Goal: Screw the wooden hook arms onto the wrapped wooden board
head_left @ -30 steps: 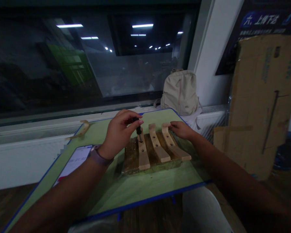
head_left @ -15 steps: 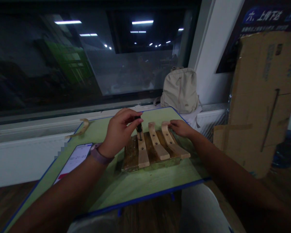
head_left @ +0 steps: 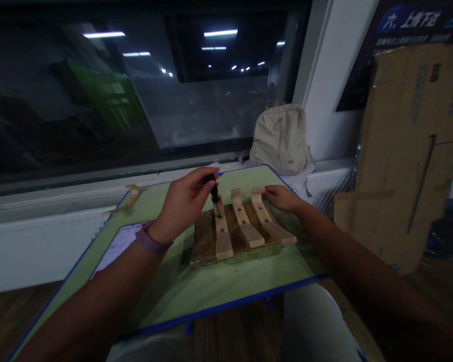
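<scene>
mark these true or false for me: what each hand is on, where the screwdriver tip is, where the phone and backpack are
1. The left hand holds a screwdriver. True.
2. The right hand is at the middle wooden piece. False: its fingers are at the far end of the rightmost wooden piece.
3. The screwdriver's tip is at the leftmost wooden piece. True.
4. The phone lies right of the board. False: it lies left of it.
5. The backpack is beyond the board. True.

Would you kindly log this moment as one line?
left hand: holds screwdriver, tip at slab's leftmost wooden piece; right hand: at rightmost wooden piece; nearby: backpack
</scene>
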`<state>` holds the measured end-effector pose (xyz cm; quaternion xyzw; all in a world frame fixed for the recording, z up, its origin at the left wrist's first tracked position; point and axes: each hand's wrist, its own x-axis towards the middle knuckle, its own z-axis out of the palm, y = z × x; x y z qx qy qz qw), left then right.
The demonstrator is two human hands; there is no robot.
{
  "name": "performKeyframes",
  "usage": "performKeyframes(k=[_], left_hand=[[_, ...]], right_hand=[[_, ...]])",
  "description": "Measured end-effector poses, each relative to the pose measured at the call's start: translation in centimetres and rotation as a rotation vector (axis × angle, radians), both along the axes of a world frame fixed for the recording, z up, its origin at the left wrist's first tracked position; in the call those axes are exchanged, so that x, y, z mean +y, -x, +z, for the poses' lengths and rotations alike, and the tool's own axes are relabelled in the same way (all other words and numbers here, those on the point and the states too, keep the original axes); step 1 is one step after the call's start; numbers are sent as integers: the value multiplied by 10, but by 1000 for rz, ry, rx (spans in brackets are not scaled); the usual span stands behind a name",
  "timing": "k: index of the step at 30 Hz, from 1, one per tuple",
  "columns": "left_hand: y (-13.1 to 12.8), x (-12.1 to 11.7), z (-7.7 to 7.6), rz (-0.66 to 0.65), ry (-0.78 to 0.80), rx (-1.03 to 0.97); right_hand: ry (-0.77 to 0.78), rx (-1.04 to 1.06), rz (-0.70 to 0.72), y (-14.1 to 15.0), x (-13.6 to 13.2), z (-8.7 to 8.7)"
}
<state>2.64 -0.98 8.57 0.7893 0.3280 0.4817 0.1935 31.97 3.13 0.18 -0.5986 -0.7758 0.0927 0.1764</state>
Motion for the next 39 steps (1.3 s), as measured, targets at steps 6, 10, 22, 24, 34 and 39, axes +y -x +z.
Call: performKeyframes(k=[6, 10, 22, 24, 34, 39], left_hand=[[-4, -4, 1, 59, -140, 55], [-3, -3, -3, 110, -176, 28], [-6, -4, -2, 175, -210, -26], [-6, -4, -4, 126, -145, -58], [-8, -8, -4, 133, -221, -38], [-8, -6, -8, 59, -94, -108]], right_hand=[[3, 5, 2, -1, 1, -1], [-5, 16, 12, -4, 2, -4], [21, 34, 16, -6, 5, -7], [23, 37, 16, -6, 5, -7], [5, 59, 34, -8, 6, -9], [5, 49, 25, -8, 7, -10]])
